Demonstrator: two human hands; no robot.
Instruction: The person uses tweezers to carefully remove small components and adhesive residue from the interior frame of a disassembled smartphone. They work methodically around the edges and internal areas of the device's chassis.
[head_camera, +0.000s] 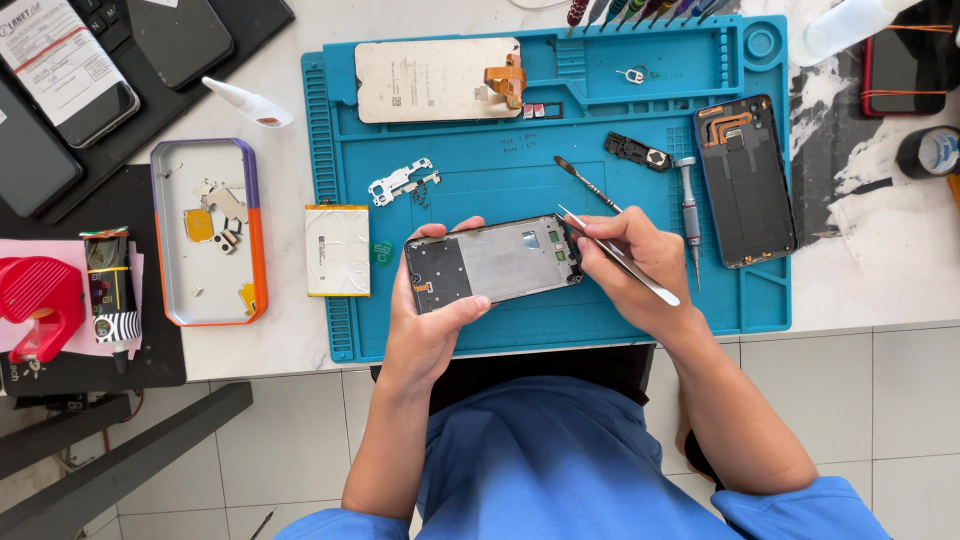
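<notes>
The phone looks well stripped already: the left hand (425, 320) grips the bare phone frame (492, 262) over the near edge of the blue mat (560, 190), while the right hand (640, 265) pinches tweezers (618, 256) at the frame's right end. Beyond the hands lie the removed screen panel (435, 80) and back cover (748, 182), with the battery (337, 250) just left of the left hand, so I'd judge disassembly mostly done, with small parts in the frame left.

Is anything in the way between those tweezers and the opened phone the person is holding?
Nothing visible. The right hand holds the tweezers with their tips at the right end of the phone frame, which the left hand grips above the blue mat.
</notes>
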